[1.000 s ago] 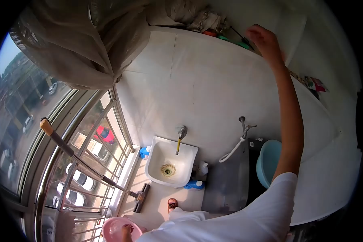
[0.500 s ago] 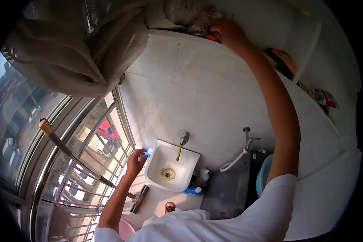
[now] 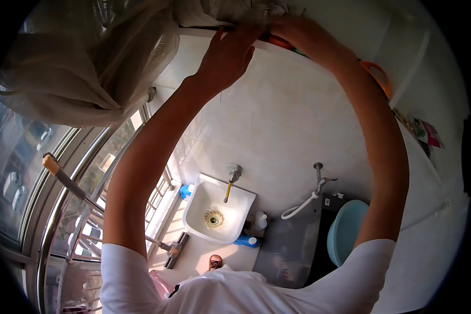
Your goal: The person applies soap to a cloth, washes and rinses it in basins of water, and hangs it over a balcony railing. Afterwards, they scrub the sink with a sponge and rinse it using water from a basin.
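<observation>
Both my hands are raised to a high white shelf (image 3: pixel 413 65) at the top of the view. My left hand (image 3: pixel 226 58) is at the shelf's front edge, fingers reaching toward a pale, crinkled plastic bag (image 3: pixel 269 9); its thumb is apart, its fingertips are hard to make out. Close beside it, my right hand (image 3: pixel 297 35) bends over the shelf edge, its fingertips hidden in shadow near the bag. Under the right hand a small orange-red thing (image 3: pixel 279 42) shows at the edge. What either hand grips, if anything, cannot be made out.
Below are a white sink (image 3: pixel 193 230), a tap (image 3: pixel 235 172), blue bottles (image 3: pixel 247 241), a second tap with a white hose (image 3: pixel 319 183) and a light blue basin (image 3: pixel 345 230). A pole (image 3: pixel 70 183) leans by the barred window. Grey cloth (image 3: pixel 63 78) hangs upper left.
My left hand has risen from beside the sink to the shelf, next to my right hand. My right hand stays at the shelf, with its forearm shifted slightly right.
</observation>
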A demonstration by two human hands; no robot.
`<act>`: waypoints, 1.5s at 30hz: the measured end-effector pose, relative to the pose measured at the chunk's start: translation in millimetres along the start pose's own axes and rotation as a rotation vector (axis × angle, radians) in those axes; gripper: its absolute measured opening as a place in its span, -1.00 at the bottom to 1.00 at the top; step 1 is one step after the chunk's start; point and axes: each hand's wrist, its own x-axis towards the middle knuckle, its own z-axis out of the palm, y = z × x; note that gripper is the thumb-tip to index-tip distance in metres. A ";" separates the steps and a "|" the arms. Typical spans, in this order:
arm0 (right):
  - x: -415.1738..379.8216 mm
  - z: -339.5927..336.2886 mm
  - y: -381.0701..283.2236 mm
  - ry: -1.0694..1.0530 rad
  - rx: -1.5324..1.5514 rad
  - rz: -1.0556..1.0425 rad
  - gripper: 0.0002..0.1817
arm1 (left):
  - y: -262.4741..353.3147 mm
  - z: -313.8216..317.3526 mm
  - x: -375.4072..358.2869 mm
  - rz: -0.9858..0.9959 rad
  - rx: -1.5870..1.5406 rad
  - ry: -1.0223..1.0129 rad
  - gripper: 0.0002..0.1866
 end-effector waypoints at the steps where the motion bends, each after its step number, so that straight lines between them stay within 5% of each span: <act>1: 0.7 -3.0 -0.9 -0.076 0.051 0.136 -0.83 | -4.7 4.4 0.2 0.017 0.018 0.007 -0.57; 3: -0.2 -13.8 -6.7 -0.231 0.154 0.408 -0.81 | -9.5 11.4 0.6 0.046 0.065 0.052 -0.62; 6: -7.2 -29.2 -10.6 0.133 -0.056 0.003 -0.72 | -11.9 13.3 1.8 0.049 0.078 0.046 -0.64; 8: -9.0 -48.9 -35.0 0.059 0.177 0.262 -0.67 | -10.9 13.5 3.9 0.047 0.078 0.021 -0.65; 11: -22.8 -48.3 -44.7 0.120 0.479 0.026 -0.66 | 2.5 -1.8 -7.6 0.063 -0.090 0.072 -0.50; 13: -37.3 -5.0 -122.9 0.335 0.571 0.079 -0.66 | 17.6 -17.2 -37.6 0.033 -0.133 0.162 -0.57; 15: -58.7 61.1 -192.2 0.124 0.903 0.246 -0.71 | 27.0 -27.3 -91.2 -0.092 -0.266 0.134 -0.63; 16: -78.4 108.1 -222.1 -0.012 0.998 0.349 -0.75 | 30.5 -22.5 -140.3 -0.337 -0.251 0.039 -0.70; 17: -105.9 157.0 -253.8 -0.150 1.082 0.448 -0.79 | 30.4 -16.2 -176.4 -0.276 -0.212 0.069 -0.72; 19: -181.2 263.6 -316.9 -0.391 1.327 0.752 -0.86 | 57.9 -7.3 -276.1 -0.641 -0.242 -0.170 -0.70; 20: -221.7 312.5 -351.7 -0.474 1.319 0.833 -0.87 | 76.1 -5.3 -330.5 -0.885 -0.286 -0.256 -0.70; 24: -366.4 472.4 -491.1 -0.783 1.294 1.052 -0.83 | 167.3 -18.4 -529.2 -1.334 -0.242 -0.534 -0.72; 26: -411.7 525.8 -554.6 -0.888 1.339 1.109 -0.84 | 214.7 -33.5 -576.0 -1.702 -0.287 -0.594 -0.75; 33: -476.6 682.7 -706.0 -1.018 1.060 1.090 -0.90 | 321.4 -61.2 -709.2 -2.203 -0.254 -0.666 -0.79; 36: -481.8 735.0 -731.2 -0.980 0.966 1.032 -0.93 | 349.3 -57.4 -755.5 -2.337 -0.258 -0.516 -0.81; 45: -502.6 846.7 -779.3 -1.118 0.831 0.976 -0.90 | 380.5 -39.2 -819.4 -2.605 -0.296 -0.484 -0.83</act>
